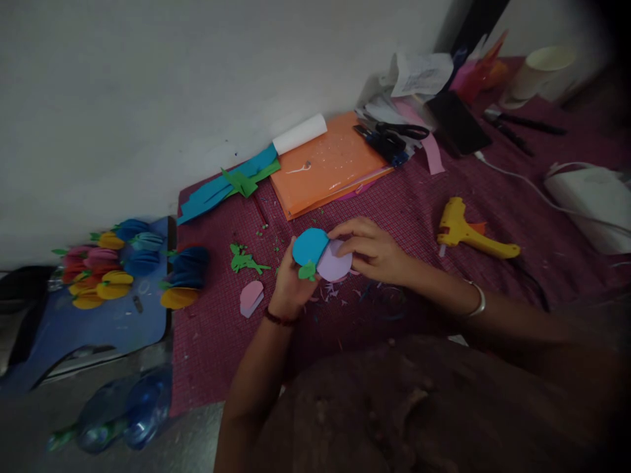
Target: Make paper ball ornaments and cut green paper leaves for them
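Note:
In the head view my left hand (pixel 288 286) is closed around a blue paper circle (pixel 309 246) with a small green paper leaf (pixel 307 270) at its lower edge. Against its right side sits a lilac paper circle (pixel 335 264), overlapping or touching it; I cannot tell whether they are joined. My right hand (pixel 372 249) has its fingers bent over the upper edge of the lilac circle, the fingertips near where the two colours meet. To the left lie cut pink and lilac paper pieces (pixel 251 297) and green paper scraps (pixel 244 259).
Finished-looking paper fruits (pixel 101 269) stand on a blue surface at the left. A yellow glue gun (pixel 470 231) lies at the right. Behind are an orange sheet pack (pixel 330 167), scissors (pixel 401 131), a phone (pixel 458 121) and blue paper strips (pixel 227 184). Plastic bottles (pixel 123 414) lie below left.

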Motion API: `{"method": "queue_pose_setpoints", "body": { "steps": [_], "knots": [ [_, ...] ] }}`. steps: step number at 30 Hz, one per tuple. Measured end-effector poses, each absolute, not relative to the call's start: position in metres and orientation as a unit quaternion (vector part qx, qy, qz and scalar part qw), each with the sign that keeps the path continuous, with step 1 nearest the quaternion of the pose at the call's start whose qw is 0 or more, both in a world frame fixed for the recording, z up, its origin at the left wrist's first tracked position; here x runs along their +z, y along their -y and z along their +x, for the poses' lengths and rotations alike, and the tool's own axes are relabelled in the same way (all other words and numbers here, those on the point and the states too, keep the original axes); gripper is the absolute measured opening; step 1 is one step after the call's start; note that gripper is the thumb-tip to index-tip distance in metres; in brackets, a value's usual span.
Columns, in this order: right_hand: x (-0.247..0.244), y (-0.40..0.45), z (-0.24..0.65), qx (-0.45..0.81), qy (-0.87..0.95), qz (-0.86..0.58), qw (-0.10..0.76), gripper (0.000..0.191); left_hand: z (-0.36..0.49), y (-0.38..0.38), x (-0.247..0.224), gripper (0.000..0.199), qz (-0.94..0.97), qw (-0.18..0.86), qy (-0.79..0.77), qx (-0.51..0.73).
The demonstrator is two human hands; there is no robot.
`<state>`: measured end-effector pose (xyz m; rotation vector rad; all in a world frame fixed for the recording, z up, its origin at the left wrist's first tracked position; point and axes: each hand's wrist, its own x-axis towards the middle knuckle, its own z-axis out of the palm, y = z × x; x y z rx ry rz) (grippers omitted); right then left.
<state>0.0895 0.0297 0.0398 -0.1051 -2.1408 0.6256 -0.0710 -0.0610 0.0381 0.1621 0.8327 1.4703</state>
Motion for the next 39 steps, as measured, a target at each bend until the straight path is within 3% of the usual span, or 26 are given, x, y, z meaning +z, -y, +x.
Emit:
{"method": "queue_pose_setpoints", "body": {
  "steps": [3, 7, 12, 16, 20, 26, 29, 34, 39],
  "knots": [
    [0.04, -0.029, 0.09, 0.241, 0.867, -0.049, 0.434, 0.02, -0.074, 0.062, 0.043, 0.051, 0.109, 0.651, -0.4, 0.636],
    [0.04, -0.028, 0.091, 0.23, 0.87, -0.052, 0.434, 0.018, -0.076, 0.066, 0.043, 0.043, 0.187, 0.615, -0.46, 0.613],
    [0.044, -0.024, 0.093, 0.196, 0.885, -0.07, 0.416, 0.008, -0.08, 0.077, 0.04, 0.05, 0.323, 0.488, -0.575, 0.572],
    [0.046, -0.02, 0.094, 0.177, 0.894, -0.072, 0.406, 0.007, -0.086, 0.082, 0.042, 0.036, 0.441, 0.37, -0.629, 0.523],
    [0.046, -0.018, 0.093, 0.176, 0.897, -0.077, 0.399, 0.008, -0.083, 0.08, 0.053, 0.027, 0.521, 0.338, -0.628, 0.469],
    [0.05, -0.014, 0.094, 0.18, 0.904, -0.064, 0.384, 0.007, -0.071, 0.076, 0.061, 0.034, 0.509, 0.401, -0.59, 0.482],
    [0.051, -0.013, 0.094, 0.183, 0.897, -0.085, 0.394, 0.007, -0.071, 0.074, 0.054, 0.029, 0.493, 0.458, -0.55, 0.494],
    [0.052, -0.012, 0.094, 0.209, 0.882, -0.117, 0.406, 0.007, -0.071, 0.075, 0.051, 0.02, 0.489, 0.455, -0.545, 0.507],
    [0.051, -0.011, 0.094, 0.253, 0.865, -0.158, 0.405, 0.008, -0.066, 0.079, 0.054, 0.031, 0.382, 0.516, -0.545, 0.54]
  ]
}}
